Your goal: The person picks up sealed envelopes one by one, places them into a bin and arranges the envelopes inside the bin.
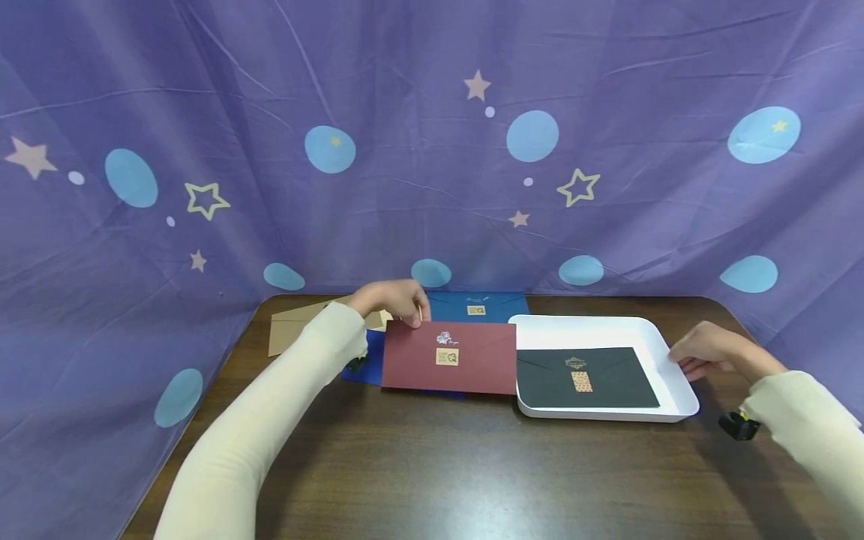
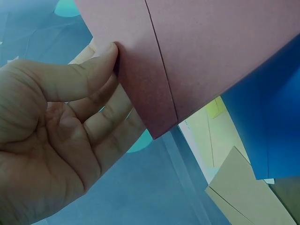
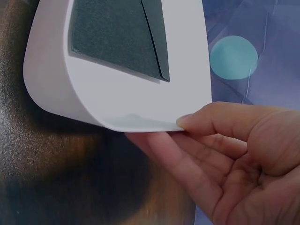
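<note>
My left hand (image 1: 398, 300) pinches a dark red envelope (image 1: 482, 360) by its upper left part, thumb on one face and fingers behind. A small tan sticker and a silver print mark the envelope's front. Its right edge reaches the left rim of a white tray (image 1: 574, 330). Inside the tray lies a dark green envelope (image 1: 614, 379) with a patterned tan sticker. My right hand (image 1: 709, 349) grips the tray's right rim, the thumb (image 3: 190, 123) on top and the fingers beneath, as the right wrist view shows.
Under and behind the red envelope, a bright blue envelope (image 1: 364, 367) is partly hidden. A darker blue envelope (image 1: 506, 304) lies at the back, and tan envelopes (image 1: 290, 330) at the back left. Behind the brown table (image 1: 432, 465) hangs a purple curtain (image 1: 405, 210).
</note>
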`<state>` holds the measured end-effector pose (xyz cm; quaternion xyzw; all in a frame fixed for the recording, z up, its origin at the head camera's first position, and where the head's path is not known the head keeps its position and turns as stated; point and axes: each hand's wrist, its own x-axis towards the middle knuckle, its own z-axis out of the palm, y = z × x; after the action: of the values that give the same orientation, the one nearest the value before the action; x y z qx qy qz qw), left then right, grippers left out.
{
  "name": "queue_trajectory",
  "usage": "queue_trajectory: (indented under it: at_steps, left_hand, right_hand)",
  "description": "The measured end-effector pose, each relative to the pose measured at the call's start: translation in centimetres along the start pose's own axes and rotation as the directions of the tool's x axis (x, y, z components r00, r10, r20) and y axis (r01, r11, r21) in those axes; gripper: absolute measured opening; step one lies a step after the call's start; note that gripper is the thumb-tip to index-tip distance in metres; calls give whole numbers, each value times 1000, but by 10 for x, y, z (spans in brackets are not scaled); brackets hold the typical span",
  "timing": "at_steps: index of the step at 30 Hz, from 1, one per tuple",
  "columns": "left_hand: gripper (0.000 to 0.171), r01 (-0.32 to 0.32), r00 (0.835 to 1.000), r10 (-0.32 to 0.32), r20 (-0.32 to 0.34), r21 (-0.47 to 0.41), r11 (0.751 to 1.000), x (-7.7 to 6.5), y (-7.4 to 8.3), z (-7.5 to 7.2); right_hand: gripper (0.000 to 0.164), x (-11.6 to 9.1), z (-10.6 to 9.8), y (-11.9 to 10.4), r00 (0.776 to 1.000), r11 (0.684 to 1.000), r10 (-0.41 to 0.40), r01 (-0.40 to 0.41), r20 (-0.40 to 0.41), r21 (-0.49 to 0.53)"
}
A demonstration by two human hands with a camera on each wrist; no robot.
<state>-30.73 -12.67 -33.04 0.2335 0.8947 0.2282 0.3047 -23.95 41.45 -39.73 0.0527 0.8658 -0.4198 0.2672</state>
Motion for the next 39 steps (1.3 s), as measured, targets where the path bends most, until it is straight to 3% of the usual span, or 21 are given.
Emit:
queue_trajectory:
  at_steps: [11,21,27,39]
  left_hand:
    - [24,-6,1000,6,-20,3,1000,-2,7,-5]
    - [22,-79,995,79,-68,12,997,0,11,-8]
    - [22,-92,993,92,-80,-8,996,2,12,-8]
    - [22,-55,998,48,-49,-144,988,1,15,-9]
  right_hand:
    - [24,1,-7,4,998,996,8,-13,59,85]
    - [24,1,-7,4,998,997,32,-36,60,74]
    - [25,2,-6,6,998,997,29,-33,57,70]
    - [28,2,-7,6,998,997,30,-34,58,66]
